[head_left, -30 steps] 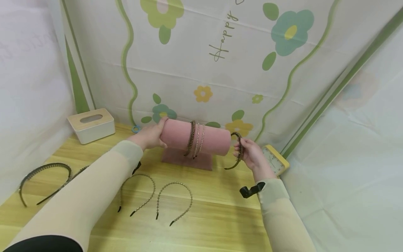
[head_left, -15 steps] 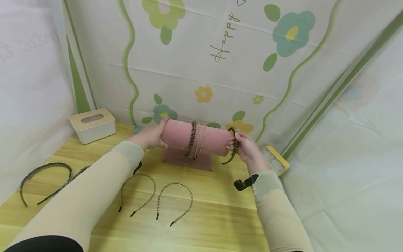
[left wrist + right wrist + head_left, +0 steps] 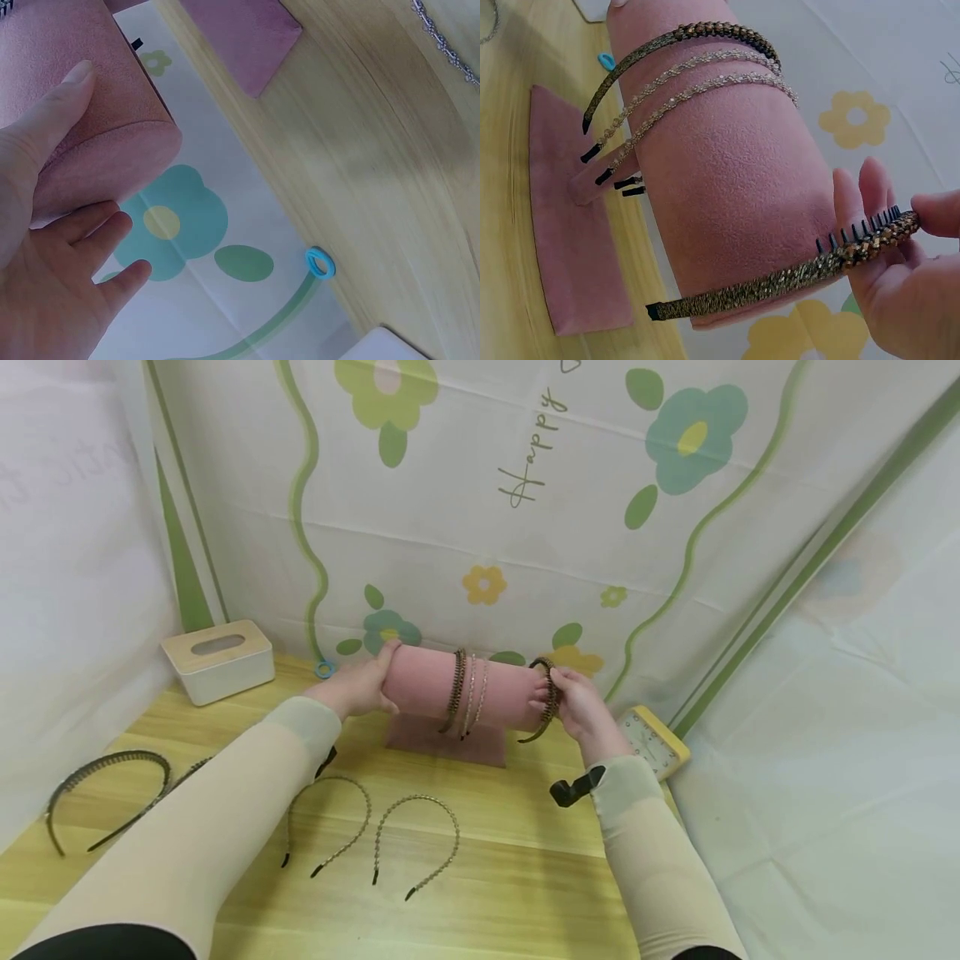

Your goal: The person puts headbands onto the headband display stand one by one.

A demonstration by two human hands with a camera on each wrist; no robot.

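Observation:
A pink padded cylinder stand (image 3: 423, 681) for headbands lies lengthwise on its base. My left hand (image 3: 360, 683) holds its left end; in the left wrist view the thumb lies along the padding and several fingers are at the end face. At the right end, my right hand (image 3: 585, 710) pinches a dark toothed headband (image 3: 742, 292) between thumb and fingers. That headband goes partly round the stand's right end, and some fingertips touch the padding. Around the stand's middle sit another dark headband (image 3: 637, 56) and two thin beaded headbands (image 3: 697, 96).
Two thin beaded headbands (image 3: 454, 835) lie on the wooden table (image 3: 517, 893) in front. Dark headbands (image 3: 127, 753) lie at the left, partly behind the left sleeve. A tissue box (image 3: 225, 664), a blue ring (image 3: 324, 670) and a yellow-framed clock (image 3: 656, 743) stand near the cloth backdrop.
My right hand has moved left with the dark headband, from beside the stand to over its right end. The left hand keeps its place.

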